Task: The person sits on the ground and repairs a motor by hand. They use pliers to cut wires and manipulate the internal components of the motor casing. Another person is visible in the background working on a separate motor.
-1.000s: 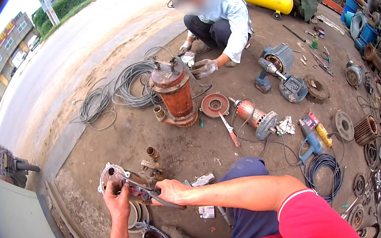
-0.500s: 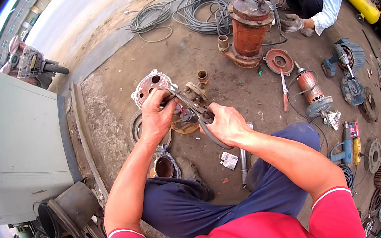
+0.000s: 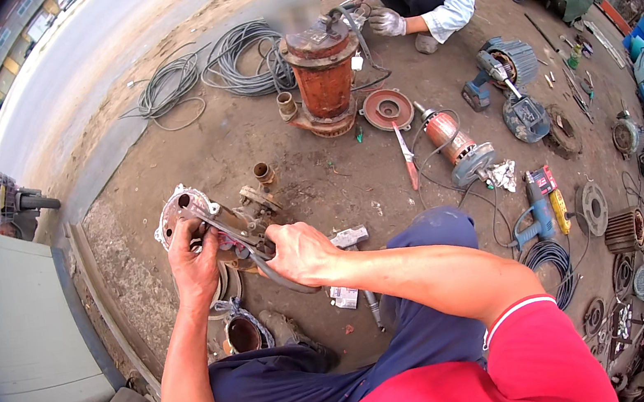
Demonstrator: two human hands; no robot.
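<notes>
A grey cable runs between my two hands, with its lower part hanging in a curve beneath the right one. My left hand pinches the upper end between thumb and fingers. My right hand is closed round it farther down; whether a tool is also in that fist is hidden. Just beyond my left hand lies a round pale-rimmed metal cover with holes. A rusty pump part stands behind the cable, partly covered by my hands. Between my feet sits a short open cylinder.
An orange pump housing stands ahead, near a crouching person in gloves. Coiled cables lie beyond. A hammer, a red rotor, a blue heat gun and several motor parts are spread rightward. A pale cabinet stands left.
My view has swung right, so the scene sits farther left and the hammer head now shows. Both hands keep their hold on the cable.
</notes>
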